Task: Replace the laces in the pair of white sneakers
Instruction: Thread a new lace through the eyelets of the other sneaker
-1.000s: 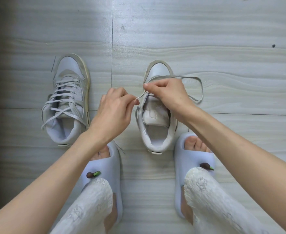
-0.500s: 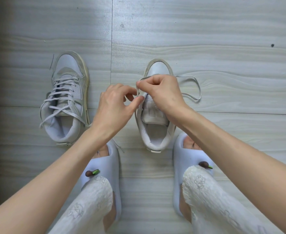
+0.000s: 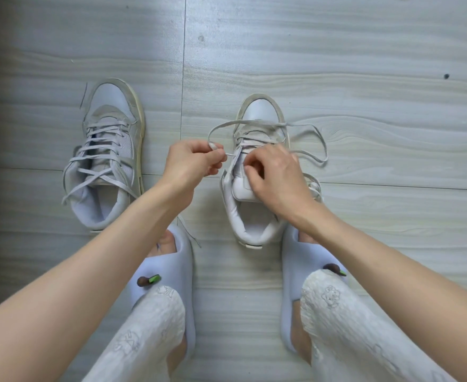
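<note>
left hand (image 3: 191,164) pinches one lace (image 3: 306,157) end between thumb and fingers; right hand (image 3: 275,177), fingers curled, grips the tongue of the right sneaker (image 3: 257,111). two sneakers on the floor (image 3: 364,64): this one at one o'clock, half laced, the other sneaker (image 3: 108,106) at ten o'clock, fully laced. two slippers (image 3: 171,268) at six.

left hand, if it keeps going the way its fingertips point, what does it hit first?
The left hand pinches the lace, fingertips pointing right toward the sneaker being laced. Straight on, it would likely meet that shoe's near eyelet edge first, then the right hand on the tongue. Height is unclear from this view.
</note>
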### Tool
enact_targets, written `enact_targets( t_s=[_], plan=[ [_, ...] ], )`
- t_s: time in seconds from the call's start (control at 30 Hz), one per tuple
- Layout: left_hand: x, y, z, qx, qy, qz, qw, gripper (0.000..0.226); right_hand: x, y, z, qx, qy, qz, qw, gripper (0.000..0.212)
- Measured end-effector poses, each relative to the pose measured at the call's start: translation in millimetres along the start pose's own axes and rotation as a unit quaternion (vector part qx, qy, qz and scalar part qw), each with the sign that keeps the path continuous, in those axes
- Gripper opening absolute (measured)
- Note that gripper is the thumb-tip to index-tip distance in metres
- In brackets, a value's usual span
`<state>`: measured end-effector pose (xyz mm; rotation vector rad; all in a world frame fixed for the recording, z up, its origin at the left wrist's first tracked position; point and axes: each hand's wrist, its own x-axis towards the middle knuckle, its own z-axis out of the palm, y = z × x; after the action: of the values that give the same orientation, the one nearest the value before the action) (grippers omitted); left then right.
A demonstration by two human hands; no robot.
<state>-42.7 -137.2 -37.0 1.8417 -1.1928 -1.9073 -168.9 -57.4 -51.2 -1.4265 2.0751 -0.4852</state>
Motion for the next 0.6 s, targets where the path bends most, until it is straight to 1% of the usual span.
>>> enact_targets(
  t_s=[0.1,0.2,0.37,0.47,0.6],
  plan=[
    [3.9,-0.6,5.1,0.023,0.004,0.009,1.000,0.018,4.2,-1.1,0.3,0.003,-0.012,0.008,1.000,0.014],
    [7.6,-0.8,3.9,0.057,0.017,0.041,0.997,0.022,7.3,-1.8,-0.4,-0.010,-0.027,0.013,1.000,0.021],
    [9.4,-7.3,2.2,0.124,0.032,0.081,0.988,0.024,7.7,-1.5,0.1,0.006,-0.034,0.030,0.999,0.020],
    [9.2,-8.5,-0.1,0.139,0.033,0.092,0.985,0.024,8.6,-1.4,0.0,0.006,-0.035,0.030,0.999,0.020],
    [9.1,-8.1,-2.3,0.157,0.009,0.094,0.983,0.023,8.6,-1.6,1.0,0.017,-0.028,0.028,0.999,0.020]
  ],
)
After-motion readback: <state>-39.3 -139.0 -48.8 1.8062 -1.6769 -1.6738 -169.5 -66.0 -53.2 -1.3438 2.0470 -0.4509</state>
